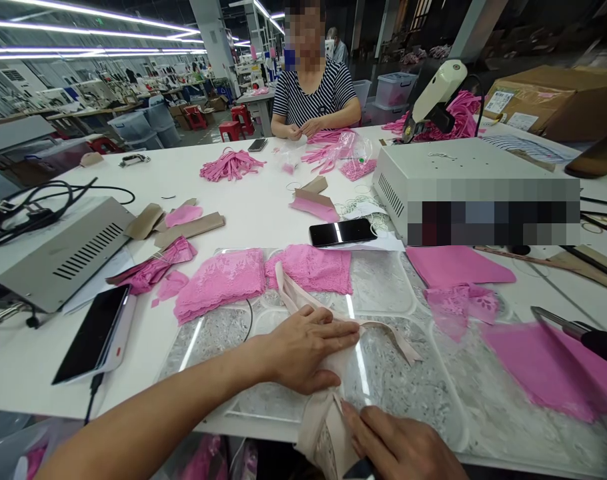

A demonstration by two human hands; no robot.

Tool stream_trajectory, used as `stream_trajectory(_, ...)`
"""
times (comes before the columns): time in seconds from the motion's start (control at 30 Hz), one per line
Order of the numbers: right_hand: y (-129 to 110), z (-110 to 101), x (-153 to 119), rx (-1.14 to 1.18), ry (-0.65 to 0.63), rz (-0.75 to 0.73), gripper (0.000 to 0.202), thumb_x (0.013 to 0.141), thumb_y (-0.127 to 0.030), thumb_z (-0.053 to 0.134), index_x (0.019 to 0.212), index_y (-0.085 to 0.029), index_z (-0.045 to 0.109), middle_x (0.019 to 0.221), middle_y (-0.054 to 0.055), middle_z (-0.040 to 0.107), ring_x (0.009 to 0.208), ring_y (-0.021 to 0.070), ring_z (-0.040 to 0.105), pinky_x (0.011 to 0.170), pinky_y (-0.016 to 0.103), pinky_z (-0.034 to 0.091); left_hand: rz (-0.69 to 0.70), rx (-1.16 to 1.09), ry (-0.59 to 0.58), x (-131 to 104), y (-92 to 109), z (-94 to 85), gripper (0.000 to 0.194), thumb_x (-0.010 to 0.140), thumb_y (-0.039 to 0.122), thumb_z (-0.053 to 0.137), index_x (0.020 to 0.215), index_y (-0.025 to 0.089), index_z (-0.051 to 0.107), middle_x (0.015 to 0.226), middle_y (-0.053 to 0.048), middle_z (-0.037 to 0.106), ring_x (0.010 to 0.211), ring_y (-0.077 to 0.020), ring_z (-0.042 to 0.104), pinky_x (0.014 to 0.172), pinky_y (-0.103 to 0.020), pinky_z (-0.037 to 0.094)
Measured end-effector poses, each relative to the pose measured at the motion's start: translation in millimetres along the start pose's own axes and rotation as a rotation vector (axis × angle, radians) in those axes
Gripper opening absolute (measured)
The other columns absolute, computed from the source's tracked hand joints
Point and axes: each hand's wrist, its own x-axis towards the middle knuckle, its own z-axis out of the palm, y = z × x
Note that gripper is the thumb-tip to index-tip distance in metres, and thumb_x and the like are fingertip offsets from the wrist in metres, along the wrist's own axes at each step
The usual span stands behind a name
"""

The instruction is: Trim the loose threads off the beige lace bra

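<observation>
My left hand lies flat, fingers stretched to the right, on a beige piece of fabric with strap-like ends. One beige strap runs up over the pink lace, and another strap curls out to the right on the mat. At the table's front edge my right hand is closed on the beige fabric, with its fingertips touching the part that hangs over the edge. Something dark shows under that hand, too cut off to name. Two stacks of pink lace pieces, left and right, lie just beyond.
A clear mat covers the front. Grey boxes stand left and right. Phones lie near the left box and behind the lace. Scissors point inward over pink fabric. A co-worker sits opposite.
</observation>
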Motion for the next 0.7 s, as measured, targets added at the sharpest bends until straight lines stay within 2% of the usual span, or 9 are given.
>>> stream_trajectory(0.13,6.8,-7.3,8.0,0.037,0.008,0.057,0.033,0.086,-0.007,0.036,0.113,-0.004,0.055,0.061,0.001,0.06,0.046,0.012,0.058,0.037,0.021,0.043,-0.001,0.025,0.016,-0.4,1.3,3.0,0.072,0.08,0.049,0.056,0.14,0.017,0.034,0.147,-0.003,0.036,0.109,-0.0271,0.044,0.089,-0.043,0.037)
stream_trajectory(0.23,9.2,-7.2,10.3,-0.055,-0.035,0.112,0.044,0.077,-0.003,0.034,0.117,-0.004,0.053,0.063,0.002,0.061,0.044,0.0131,0.057,0.036,0.022,0.042,0.001,0.033,0.024,-1.4,1.7,3.3,0.071,0.08,0.049,0.054,0.14,0.018,0.033,0.147,-0.004,0.036,0.109,-0.0278,0.045,0.087,-0.042,0.036)
stream_trajectory(0.37,8.0,-1.8,6.2,-0.129,-0.133,0.056,0.056,0.064,0.003,0.033,0.117,-0.002,0.051,0.07,0.005,0.065,0.046,0.0139,0.059,0.036,0.023,0.044,-0.006,0.03,0.027,-2.0,2.8,2.6,0.069,0.083,0.05,0.049,0.141,0.018,0.032,0.146,-0.007,0.038,0.108,-0.0285,0.046,0.087,-0.042,0.036)
stream_trajectory(0.43,9.2,-0.3,6.1,-0.113,-0.14,0.047,0.057,0.064,0.002,0.034,0.117,-0.003,0.051,0.069,0.004,0.064,0.045,0.0136,0.058,0.036,0.023,0.042,-0.001,0.023,0.025,-1.5,2.9,2.6,0.07,0.082,0.051,0.05,0.141,0.017,0.032,0.146,-0.007,0.037,0.108,-0.0286,0.045,0.087,-0.043,0.036)
stream_trajectory(0.6,19.2,-2.0,14.5,-0.101,-0.121,0.148,0.065,0.059,0.003,0.033,0.122,-0.008,0.047,0.066,0.001,0.061,0.045,0.0124,0.058,0.037,0.023,0.038,0.018,0.008,0.03,-0.6,-2.1,3.5,0.071,0.08,0.048,0.055,0.14,0.017,0.034,0.147,-0.004,0.036,0.107,-0.0283,0.045,0.089,-0.043,0.037)
stream_trajectory(0.7,21.1,-1.6,5.4,-0.066,-0.136,0.075,0.065,0.061,0.003,0.033,0.122,-0.01,0.049,0.067,0.001,0.062,0.048,0.0127,0.059,0.038,0.023,0.039,-0.006,0.039,0.037,-3.9,-0.1,2.3,0.07,0.079,0.049,0.057,0.138,0.017,0.038,0.146,-0.001,0.037,0.107,-0.028,0.045,0.092,-0.042,0.037)
